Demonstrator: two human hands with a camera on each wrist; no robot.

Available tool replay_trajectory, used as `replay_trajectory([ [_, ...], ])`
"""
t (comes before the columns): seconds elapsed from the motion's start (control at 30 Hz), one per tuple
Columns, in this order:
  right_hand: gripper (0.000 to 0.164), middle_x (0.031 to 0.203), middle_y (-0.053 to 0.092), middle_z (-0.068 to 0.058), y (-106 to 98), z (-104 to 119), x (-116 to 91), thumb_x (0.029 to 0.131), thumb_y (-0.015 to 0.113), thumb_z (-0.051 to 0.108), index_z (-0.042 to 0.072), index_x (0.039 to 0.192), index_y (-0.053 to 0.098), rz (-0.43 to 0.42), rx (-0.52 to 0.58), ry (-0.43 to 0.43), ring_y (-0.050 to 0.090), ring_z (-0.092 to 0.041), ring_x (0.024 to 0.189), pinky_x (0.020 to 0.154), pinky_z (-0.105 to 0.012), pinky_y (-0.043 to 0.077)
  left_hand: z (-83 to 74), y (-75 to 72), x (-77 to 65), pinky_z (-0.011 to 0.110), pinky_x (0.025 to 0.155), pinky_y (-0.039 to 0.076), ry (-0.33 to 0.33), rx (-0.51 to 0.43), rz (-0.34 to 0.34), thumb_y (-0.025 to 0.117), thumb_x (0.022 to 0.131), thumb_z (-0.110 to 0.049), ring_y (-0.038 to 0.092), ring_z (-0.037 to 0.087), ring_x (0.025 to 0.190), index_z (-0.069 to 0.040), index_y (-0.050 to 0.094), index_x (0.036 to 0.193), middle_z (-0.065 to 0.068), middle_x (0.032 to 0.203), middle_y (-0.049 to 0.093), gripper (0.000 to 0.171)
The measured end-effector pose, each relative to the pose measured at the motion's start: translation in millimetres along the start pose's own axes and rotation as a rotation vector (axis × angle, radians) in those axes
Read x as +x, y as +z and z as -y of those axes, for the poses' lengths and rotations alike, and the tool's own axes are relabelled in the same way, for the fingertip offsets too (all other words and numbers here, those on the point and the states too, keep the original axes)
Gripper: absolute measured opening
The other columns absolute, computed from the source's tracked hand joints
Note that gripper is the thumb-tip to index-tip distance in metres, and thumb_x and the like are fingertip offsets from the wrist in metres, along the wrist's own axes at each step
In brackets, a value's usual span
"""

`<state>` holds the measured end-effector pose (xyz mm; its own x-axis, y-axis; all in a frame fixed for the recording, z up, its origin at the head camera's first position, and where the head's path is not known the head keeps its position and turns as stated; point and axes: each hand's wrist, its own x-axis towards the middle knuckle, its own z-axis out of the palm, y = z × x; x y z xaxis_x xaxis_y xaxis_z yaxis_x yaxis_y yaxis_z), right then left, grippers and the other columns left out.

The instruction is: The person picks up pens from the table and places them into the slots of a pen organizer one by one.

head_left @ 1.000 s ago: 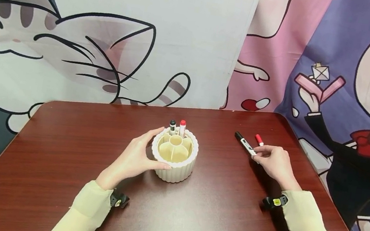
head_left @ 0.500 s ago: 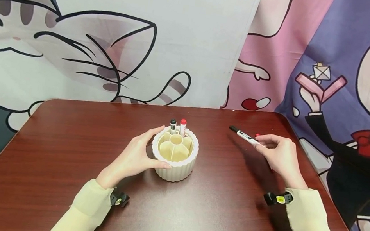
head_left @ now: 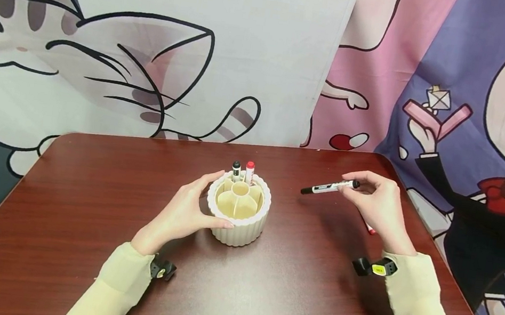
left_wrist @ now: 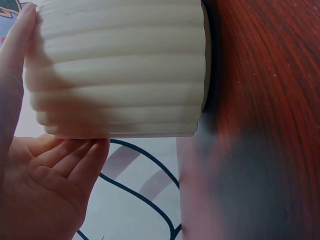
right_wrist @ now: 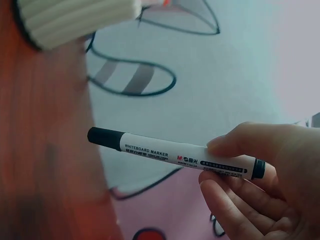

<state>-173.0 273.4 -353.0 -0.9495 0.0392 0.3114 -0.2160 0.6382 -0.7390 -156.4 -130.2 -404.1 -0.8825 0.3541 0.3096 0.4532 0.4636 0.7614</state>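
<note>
nearest, two pale sleeves reach in over the dark red table, a small black device at the left wrist. beyond it the left hand grasps the left side of the ribbed cream holder, thumb on the near rim, fingers around the far side. well to the right, a red-ended pen lies on the table, partly hidden under the right hand. that hand pinches the black-capped whiteboard marker near its rear end; the marker is off the table, cap toward the holder and slightly lower, between the two hands but apart from the left. in the holder's far compartments stand a black-topped marker and a red-topped marker. farthest hangs a cartoon backdrop.
</note>
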Motion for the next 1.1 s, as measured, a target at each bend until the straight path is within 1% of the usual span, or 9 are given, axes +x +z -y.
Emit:
replay_trajectory([
  [0.1, 0.024, 0.091, 0.074, -0.005, 2, 13, 1, 0.086, 0.085, 0.021, 0.011, 0.107, 0.077, -0.014, 0.047, -0.018, 0.069, -0.013, 0.072, 0.064, -0.019, 0.054, 0.2, -0.2, 0.1, 0.044, 0.102, 0.048, 0.002, 0.003, -0.001, 0.096, 0.063, -0.050, 0.058, 0.017, 0.123, -0.009, 0.045, 0.152, 0.000, 0.144, 0.055, 0.111],
  [0.2, 0.027, 0.090, 0.074, -0.004, 6, 25, 2, 0.084, 0.086, 0.017, 0.008, 0.108, 0.076, -0.023, 0.117, -0.028, 0.069, -0.011, 0.072, 0.066, -0.018, 0.054, 0.5, -0.3, -0.3, 0.040, 0.101, 0.048, 0.002, 0.010, -0.002, 0.097, 0.062, -0.049, 0.059, 0.015, 0.122, -0.007, 0.045, 0.152, 0.000, 0.144, 0.056, 0.111],
  [0.37, 0.031, 0.093, 0.074, -0.004, 12, 44, 4, 0.083, 0.087, 0.012, 0.007, 0.111, 0.074, -0.012, 0.244, -0.034, 0.070, -0.013, 0.076, 0.070, -0.020, 0.057, 0.6, -0.3, -0.1, 0.038, 0.101, 0.048, 0.001, 0.014, 0.001, 0.096, 0.063, -0.050, 0.058, 0.014, 0.123, -0.008, 0.045, 0.152, 0.000, 0.145, 0.055, 0.111],
  [0.5, 0.031, 0.093, 0.074, -0.006, 15, 57, 6, 0.082, 0.087, 0.010, 0.006, 0.110, 0.074, -0.004, 0.311, -0.067, 0.072, -0.016, 0.079, 0.073, -0.024, 0.058, 0.2, -0.3, 0.3, 0.038, 0.102, 0.048, -0.003, 0.010, 0.005, 0.096, 0.063, -0.050, 0.058, 0.014, 0.124, -0.009, 0.045, 0.152, 0.000, 0.146, 0.054, 0.111],
  [0.67, 0.031, 0.094, 0.075, -0.008, 18, 73, 8, 0.082, 0.086, 0.007, 0.006, 0.111, 0.074, -0.011, 0.367, -0.123, 0.073, -0.018, 0.081, 0.075, -0.026, 0.059, -0.5, -0.8, -0.4, 0.039, 0.102, 0.048, -0.009, 0.012, 0.006, 0.096, 0.063, -0.050, 0.058, 0.014, 0.124, -0.009, 0.045, 0.152, 0.000, 0.146, 0.054, 0.110],
  [0.8, 0.032, 0.094, 0.075, -0.008, 20, 88, 8, 0.082, 0.085, 0.002, 0.002, 0.111, 0.073, -0.008, 0.404, -0.146, 0.072, -0.017, 0.081, 0.075, -0.026, 0.059, -0.8, -0.9, -0.1, 0.038, 0.103, 0.047, -0.010, 0.015, 0.008, 0.096, 0.063, -0.051, 0.057, 0.013, 0.125, -0.011, 0.045, 0.152, -0.001, 0.146, 0.054, 0.109],
  [1.0, 0.028, 0.091, 0.074, -0.011, 22, 122, 0, 0.081, 0.081, -0.006, -0.004, 0.107, 0.071, 0.029, 0.438, -0.187, 0.071, -0.017, 0.078, 0.075, -0.026, 0.059, -1.6, -1.8, -0.8, 0.035, 0.104, 0.046, -0.015, 0.018, 0.006, 0.096, 0.063, -0.051, 0.056, 0.012, 0.126, -0.012, 0.046, 0.151, -0.002, 0.147, 0.053, 0.108],
  [1.1, 0.028, 0.090, 0.074, -0.011, 24, 129, -2, 0.081, 0.081, -0.007, -0.006, 0.107, 0.071, 0.047, 0.448, -0.196, 0.071, -0.018, 0.077, 0.075, -0.028, 0.059, -1.9, -1.8, -0.5, 0.035, 0.104, 0.046, -0.011, 0.016, 0.011, 0.096, 0.063, -0.051, 0.056, 0.014, 0.126, -0.012, 0.046, 0.150, -0.001, 0.147, 0.052, 0.108],
])
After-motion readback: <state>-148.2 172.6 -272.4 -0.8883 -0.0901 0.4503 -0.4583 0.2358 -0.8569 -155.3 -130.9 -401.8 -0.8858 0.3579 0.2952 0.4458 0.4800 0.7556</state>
